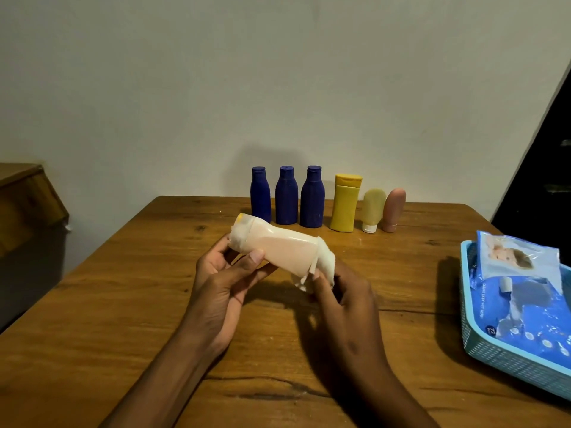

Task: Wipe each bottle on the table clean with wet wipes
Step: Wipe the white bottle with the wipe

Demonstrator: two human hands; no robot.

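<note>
A pale peach bottle (285,247) lies tilted in the air above the wooden table (123,304), its yellow cap up and to the left. My left hand (221,281) grips it near the neck, thumb across its front. My right hand (343,299) holds a white wet wipe (326,262) wrapped over the bottle's base. At the back stand three dark blue bottles (286,196), a yellow bottle (344,203), a pale yellow tube (372,210) on its white cap and a pink tube (393,210).
A light blue mesh basket (506,359) sits at the table's right edge with a blue wet-wipes pack (525,304) inside. A wooden cabinet (27,205) stands to the left of the table. A plain wall rises behind the bottles.
</note>
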